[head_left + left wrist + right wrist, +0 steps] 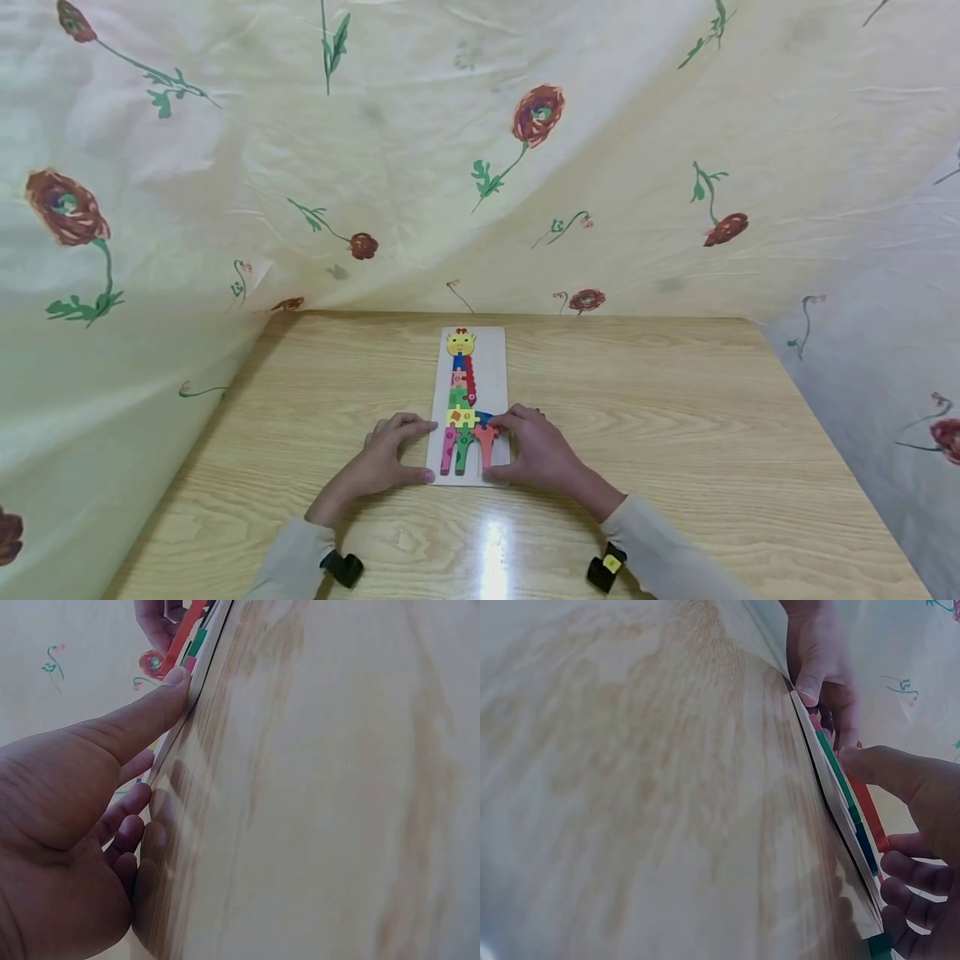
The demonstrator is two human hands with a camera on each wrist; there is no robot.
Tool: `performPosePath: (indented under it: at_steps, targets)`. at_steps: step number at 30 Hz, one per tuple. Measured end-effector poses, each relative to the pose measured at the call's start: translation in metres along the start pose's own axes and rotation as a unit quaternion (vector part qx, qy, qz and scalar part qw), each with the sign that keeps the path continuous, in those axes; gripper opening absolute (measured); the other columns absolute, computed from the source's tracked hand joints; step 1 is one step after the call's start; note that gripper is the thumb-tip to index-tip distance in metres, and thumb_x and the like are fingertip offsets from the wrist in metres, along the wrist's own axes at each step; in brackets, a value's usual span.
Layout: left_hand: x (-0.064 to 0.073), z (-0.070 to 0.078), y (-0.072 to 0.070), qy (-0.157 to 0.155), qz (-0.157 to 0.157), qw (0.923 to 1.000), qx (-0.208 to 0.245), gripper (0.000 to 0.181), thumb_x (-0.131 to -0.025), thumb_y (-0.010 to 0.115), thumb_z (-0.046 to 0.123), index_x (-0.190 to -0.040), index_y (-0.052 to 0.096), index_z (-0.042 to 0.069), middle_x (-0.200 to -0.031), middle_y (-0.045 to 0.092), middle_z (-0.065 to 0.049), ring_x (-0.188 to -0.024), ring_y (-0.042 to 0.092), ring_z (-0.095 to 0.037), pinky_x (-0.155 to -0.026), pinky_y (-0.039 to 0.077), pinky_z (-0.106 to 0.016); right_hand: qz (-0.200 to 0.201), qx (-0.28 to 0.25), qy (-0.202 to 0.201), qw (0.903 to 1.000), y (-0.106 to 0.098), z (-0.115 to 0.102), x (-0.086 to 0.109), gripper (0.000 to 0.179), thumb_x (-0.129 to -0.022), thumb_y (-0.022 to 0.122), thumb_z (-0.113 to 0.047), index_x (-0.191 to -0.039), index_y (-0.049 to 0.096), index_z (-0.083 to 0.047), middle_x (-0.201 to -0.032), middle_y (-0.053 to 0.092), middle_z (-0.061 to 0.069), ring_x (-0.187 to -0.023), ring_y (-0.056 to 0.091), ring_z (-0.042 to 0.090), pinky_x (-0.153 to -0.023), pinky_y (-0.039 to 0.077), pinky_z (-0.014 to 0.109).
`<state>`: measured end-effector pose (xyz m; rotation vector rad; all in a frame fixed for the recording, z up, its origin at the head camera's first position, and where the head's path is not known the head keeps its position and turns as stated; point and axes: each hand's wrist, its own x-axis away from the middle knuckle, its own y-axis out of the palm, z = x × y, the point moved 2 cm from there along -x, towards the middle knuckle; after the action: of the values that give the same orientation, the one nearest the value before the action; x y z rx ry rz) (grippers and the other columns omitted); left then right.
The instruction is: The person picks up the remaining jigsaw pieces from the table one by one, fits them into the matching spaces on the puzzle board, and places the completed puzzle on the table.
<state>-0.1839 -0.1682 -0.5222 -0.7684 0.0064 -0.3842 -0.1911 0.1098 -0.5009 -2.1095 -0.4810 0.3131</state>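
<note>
A white puzzle board (491,367) lies upright before me on the table, bearing a giraffe made of coloured pieces. Its yellow head (461,343) is at the far end; pink (448,450) and green (462,454) leg pieces stand at the near end. My right hand (540,450) pinches an orange leg puzzle piece (486,446) between thumb and index finger. In the right wrist view this orange piece (868,814) is raised and tilted over the board. My left hand (390,458) touches the board's left edge with thumb and index finger, the fingers fairly straight.
The board rests on a light wooden table (645,392). Flower-printed cloth (420,167) hangs behind the table and along both sides. A black strap with a small device (343,568) is on the left wrist, another (606,568) on the right.
</note>
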Motion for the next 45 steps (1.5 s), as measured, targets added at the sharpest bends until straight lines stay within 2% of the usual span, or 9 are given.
performPosePath:
  at_steps: [22, 35, 45]
  targets:
    - [0.0004, -0.0014, 0.0003, 0.014, -0.006, 0.9999, 0.006, 0.07, -0.079, 0.088, 0.041, -0.142, 0.06, 0.03, -0.142, 0.048, 0.009, -0.128, 0.035, -0.022, -0.106, 0.031, -0.055, -0.002, 0.028, 0.006, 0.9996, 0.0046, -0.0026, -0.0015, 0.075, -0.07, 0.091, -0.053, -0.128, 0.07, -0.012, -0.11, 0.059, -0.003, -0.093, 0.048, 0.012, -0.076, 0.045, 0.03]
    - [0.0006, -0.0001, -0.0004, 0.018, -0.003, 0.9998, 0.005, 0.07, -0.079, 0.088, 0.039, -0.142, 0.06, 0.029, -0.144, 0.048, 0.004, -0.128, 0.036, -0.025, -0.105, 0.03, -0.056, 0.002, 0.028, 0.006, 0.9996, 0.0047, -0.0034, -0.0016, 0.073, -0.069, 0.091, -0.054, -0.125, 0.071, -0.011, -0.11, 0.06, -0.002, -0.093, 0.047, 0.013, -0.075, 0.044, 0.029]
    - [0.0001, 0.001, -0.001, 0.008, -0.004, 1.0, 0.003, 0.07, -0.079, 0.089, 0.039, -0.142, 0.061, 0.03, -0.142, 0.049, 0.008, -0.127, 0.036, -0.023, -0.105, 0.031, -0.054, 0.005, 0.037, 0.001, 0.9993, 0.0047, -0.0014, -0.0018, 0.077, -0.068, 0.092, -0.055, -0.128, 0.071, -0.01, -0.11, 0.062, 0.0, -0.091, 0.048, 0.013, -0.074, 0.044, 0.029]
